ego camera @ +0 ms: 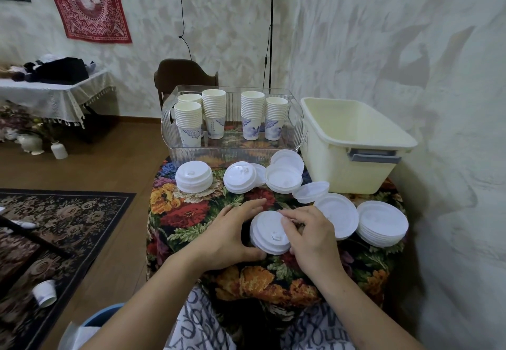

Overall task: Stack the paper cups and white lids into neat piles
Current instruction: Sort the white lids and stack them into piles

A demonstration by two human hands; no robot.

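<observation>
Left hand: the left hand (228, 236) cups the left side of a short pile of white lids (269, 233), fingers curled round its far edge and thumb at its near edge.
Right hand: the right hand (310, 236) grips the same pile from the right, fingertips bent over the top lid.
Held pile: sits on the table (197, 218) near its front edge, sip tab facing the person.
Other lids: two piles on the left, one (193, 177) standing alone and one (241, 177) beside a pile of upturned lids (283, 178); a single clear-looking lid (310, 191) tilts against a leaning pile (338, 217); one more pile (382, 223) at the right edge.
Paper cups: five stacks (213, 112) upright inside a clear tray (232, 149) at the back of the table; blue-and-white pattern on the bottom cups, any writing too small to read.
Cream tub: a cream plastic tub (353, 144) with a grey handle, just right of the tray.
Floor: one paper cup (45, 293) lies on its side on the patterned rug (63, 212).
Writing: the person's lap cloth (197, 322) carries large black letters, upside down and not legible as words.
</observation>
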